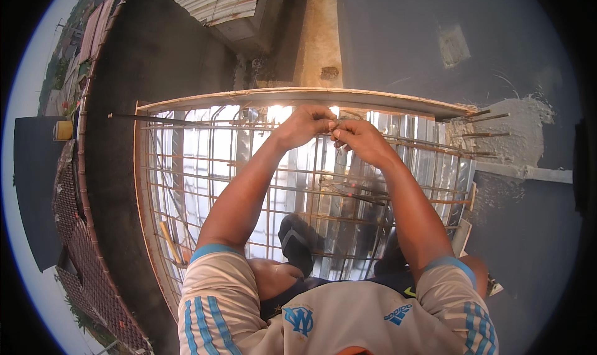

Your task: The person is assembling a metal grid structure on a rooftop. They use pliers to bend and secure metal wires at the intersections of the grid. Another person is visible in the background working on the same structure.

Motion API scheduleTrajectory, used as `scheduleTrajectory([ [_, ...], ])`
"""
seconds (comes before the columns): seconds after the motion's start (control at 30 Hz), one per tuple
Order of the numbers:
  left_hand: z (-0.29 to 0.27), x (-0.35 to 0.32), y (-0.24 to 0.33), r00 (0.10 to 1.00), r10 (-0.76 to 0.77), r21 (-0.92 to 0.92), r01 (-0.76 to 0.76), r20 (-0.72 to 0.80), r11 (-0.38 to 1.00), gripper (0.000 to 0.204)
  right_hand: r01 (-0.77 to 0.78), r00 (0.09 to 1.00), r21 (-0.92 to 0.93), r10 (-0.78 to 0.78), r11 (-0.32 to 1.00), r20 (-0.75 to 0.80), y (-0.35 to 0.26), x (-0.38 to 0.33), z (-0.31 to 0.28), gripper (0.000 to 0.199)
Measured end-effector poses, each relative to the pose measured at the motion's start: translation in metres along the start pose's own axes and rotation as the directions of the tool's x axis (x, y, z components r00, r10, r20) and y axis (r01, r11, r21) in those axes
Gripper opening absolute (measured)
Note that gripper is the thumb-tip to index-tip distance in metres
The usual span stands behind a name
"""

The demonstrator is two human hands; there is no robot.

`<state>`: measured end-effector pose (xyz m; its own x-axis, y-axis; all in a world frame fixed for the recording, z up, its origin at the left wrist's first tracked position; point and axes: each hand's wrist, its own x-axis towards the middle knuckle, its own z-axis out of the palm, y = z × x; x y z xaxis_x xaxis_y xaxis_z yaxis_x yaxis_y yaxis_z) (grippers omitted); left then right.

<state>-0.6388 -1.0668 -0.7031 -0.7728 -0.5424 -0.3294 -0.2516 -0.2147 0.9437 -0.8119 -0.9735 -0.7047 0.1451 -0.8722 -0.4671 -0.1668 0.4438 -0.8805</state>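
Note:
My left hand (305, 128) and my right hand (362, 140) meet over the far side of a rebar grid (267, 187). The fingers of both are pinched together, fingertips almost touching. Between them is a thin wire (339, 148), its loose end hanging below the fingertips; the finer detail is too small to make out. Just beyond and beneath the hands run the far reinforcing bars (410, 141). Nearer to me, a pincer-like tool with long dark handles (360, 195) lies on the grid, below my right hand.
Wooden formwork boards (292, 96) frame the grid over shiny ribbed metal sheets. At right, bar ends (488, 134) stick into rough concrete (519, 131). A wooden-handled tool (169, 242) lies at the left. My shoe (297, 243) is on the grid. Tiled roofs (84, 255) lie lower left.

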Motion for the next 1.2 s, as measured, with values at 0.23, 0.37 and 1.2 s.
scheduleTrajectory([
  [0.23,0.008,-0.008,0.023,0.995,0.04,0.032,-0.037,-0.089,0.999,0.012,-0.186,0.98,0.571,0.194,0.8,0.046,0.015,-0.002,-0.009,0.02],
  [0.37,-0.005,-0.002,0.035,0.953,0.151,-0.14,-0.192,-0.264,0.971,0.012,-0.178,0.982,0.716,0.172,0.676,0.081,0.038,-0.004,-0.011,0.017],
  [1.2,-0.008,-0.001,-0.001,0.927,0.021,-0.207,-0.106,-0.374,0.973,0.032,0.128,0.917,-0.188,-0.189,0.974,-0.352,-0.013,-0.002,0.026,0.026],
])
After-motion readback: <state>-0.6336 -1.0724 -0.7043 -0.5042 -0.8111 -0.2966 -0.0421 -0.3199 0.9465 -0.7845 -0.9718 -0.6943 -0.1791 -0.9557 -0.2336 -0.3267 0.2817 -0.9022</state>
